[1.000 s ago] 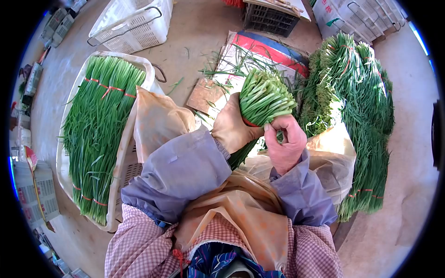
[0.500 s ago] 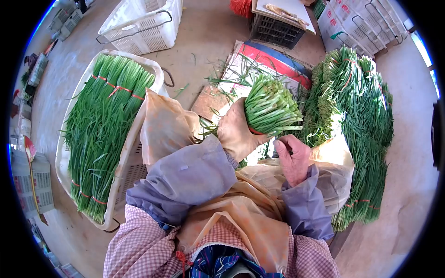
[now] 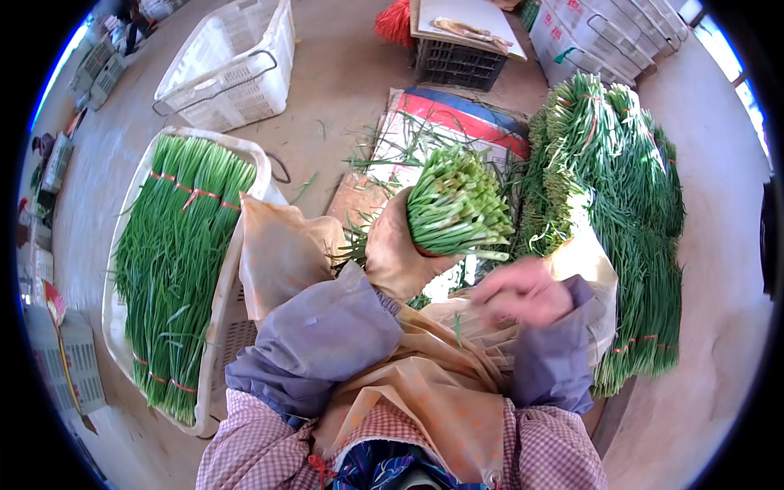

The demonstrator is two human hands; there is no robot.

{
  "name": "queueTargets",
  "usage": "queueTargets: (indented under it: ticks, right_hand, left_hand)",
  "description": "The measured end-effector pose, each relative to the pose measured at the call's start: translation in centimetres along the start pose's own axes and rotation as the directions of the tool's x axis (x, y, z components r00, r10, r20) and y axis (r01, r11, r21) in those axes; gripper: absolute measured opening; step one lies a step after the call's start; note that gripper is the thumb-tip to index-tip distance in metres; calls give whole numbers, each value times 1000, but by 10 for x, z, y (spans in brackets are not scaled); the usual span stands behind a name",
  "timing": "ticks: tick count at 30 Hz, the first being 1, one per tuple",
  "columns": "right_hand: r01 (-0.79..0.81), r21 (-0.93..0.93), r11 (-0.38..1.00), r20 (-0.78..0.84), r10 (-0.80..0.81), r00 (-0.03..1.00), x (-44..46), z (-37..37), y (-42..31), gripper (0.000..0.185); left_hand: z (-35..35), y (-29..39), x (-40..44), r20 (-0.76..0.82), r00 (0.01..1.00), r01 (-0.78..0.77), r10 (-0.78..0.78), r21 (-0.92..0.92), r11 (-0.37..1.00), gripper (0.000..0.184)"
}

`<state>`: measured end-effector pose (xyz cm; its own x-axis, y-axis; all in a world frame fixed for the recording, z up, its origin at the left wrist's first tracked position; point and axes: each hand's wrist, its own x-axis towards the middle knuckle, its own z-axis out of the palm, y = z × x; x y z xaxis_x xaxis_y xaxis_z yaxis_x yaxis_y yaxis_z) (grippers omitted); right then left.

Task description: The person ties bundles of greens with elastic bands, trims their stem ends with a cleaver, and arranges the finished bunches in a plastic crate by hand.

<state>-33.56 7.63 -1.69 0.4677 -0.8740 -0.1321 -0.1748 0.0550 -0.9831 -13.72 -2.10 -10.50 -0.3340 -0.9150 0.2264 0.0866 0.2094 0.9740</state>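
My left hand (image 3: 398, 251) is wrapped round a bunch of green stalks (image 3: 459, 200), whose pale cut ends face up; a bit of red band shows at its lower side. Just below and right of the bunch is my right hand (image 3: 523, 292), smeared by motion, its fingers too blurred to read. A small green leaf piece hangs in the air over the apron (image 3: 457, 327). On the left, a white crate (image 3: 265, 175) holds banded green bunches (image 3: 175, 261). To the right lies a large pile of banded greens (image 3: 629, 212).
Ahead lies a red, white and blue board (image 3: 465, 122) with loose leaves on it. Beyond stand a white basket (image 3: 237, 73), a black crate (image 3: 457, 64) with a flat board on top, red strands (image 3: 394, 23) and stacked white crates (image 3: 592, 41).
My right hand has come away from the bunch, down and to the right. My left hand still holds the bunch. The whole view has shifted slightly.
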Motion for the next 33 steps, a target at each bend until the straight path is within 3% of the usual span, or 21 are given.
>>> queueTargets:
  ticks: [1, 3, 5, 7, 8, 10, 12, 14, 15, 16, 17, 18, 19, 20, 21, 22, 23, 25, 28, 31, 33]
  right_hand:
    - [4, 136, 991, -256, 31, 966, -9, -11, 1, 13]
    - [256, 186, 949, -689, -59, 723, 0, -31, 25, 23]
    - [150, -130, 980, -743, -196, 639, 27, -29, 7, 25]
    - [5, -313, 950, -728, -243, 641, 50, -25, -8, 24]
    - [22, -352, 936, -713, -283, 641, 55, -31, -4, 23]
    - [65, -430, 901, -665, -364, 652, 68, -38, 8, 23]
    - [54, -419, 906, -700, -361, 617, 66, -34, 4, 25]
    - [169, -340, 925, -730, -373, 573, 56, -46, 11, 29]
    - [295, -168, 941, -852, -288, 436, 49, -43, 3, 28]
    - [642, 156, 750, -802, -283, 526, 33, -64, 0, 28]
    - [747, 244, 618, -795, -314, 519, 15, -78, -8, 31]
    - [738, 280, 614, -663, -433, 611, 1, -91, -10, 26]
    - [725, 312, 614, -503, -540, 675, -6, -98, -13, 21]
    - [545, -33, 838, -543, -472, 694, -3, -94, -9, 15]
    - [239, -356, 903, -599, -417, 683, 4, -84, -4, 10]
    - [-132, -591, 796, -660, -382, 646, 11, -72, -2, 9]
    - [-153, -692, 706, -618, -469, 630, 18, -60, -8, 20]
    - [-12, -520, 854, -546, -322, 773, 22, -36, -30, 18]
    - [77, -695, 715, -276, -364, 889, 40, -22, -47, 16]
    - [138, -847, 513, -139, -465, 874, 50, -30, -39, 14]
    - [133, -864, 485, -104, -431, 896, 50, -29, -41, 13]
  left_hand:
    - [0, 2, 1, 9, 999, 40, -39, -111, 993, 83]
    - [1, 10, 5, 110, 974, 226, -198, -446, 866, 74]
    - [1, 17, 7, 331, 875, 473, -352, -740, 479, 62]
    - [2, 22, 8, 586, 721, 616, -371, -786, -45, 51]
    - [4, 24, 8, 585, 689, 643, -427, -766, -11, 40]
    - [10, 26, -3, 385, 853, 519, -352, -696, 497, 40]
    - [5, 30, 4, 514, 757, 617, -404, -765, 183, 53]
    - [12, -6, 2, 363, 828, 545, -428, -701, 459, 74]
    - [12, -13, 1, 283, 883, 468, -374, -594, 654, 81]
    - [11, -20, 0, 200, 928, 373, -315, -448, 813, 88]
    - [6, -17, -2, 148, 973, 207, -179, -207, 956, 91]
    - [0, -13, -3, 137, 990, 17, -25, 56, 998, 94]
    - [-3, -8, -4, 168, 977, -177, 129, 314, 933, 97]
    - [-4, 0, -4, 166, 979, -173, 118, 368, 913, 96]
    - [-6, 4, -3, 183, 976, -186, 119, 410, 893, 96]
    - [-6, 7, -2, 200, 973, -196, 116, 449, 872, 96]
    - [-6, 7, -2, 219, 969, -208, 111, 487, 849, 96]
    - [-5, 5, -4, 224, 970, -196, 93, 496, 846, 96]
    - [-3, 4, -5, 198, 971, -222, 138, 515, 828, 93]
    - [-6, 4, -5, 226, 965, -240, 132, 560, 793, 92]
    - [-9, -2, -5, 258, 959, -241, 114, 539, 807, 90]
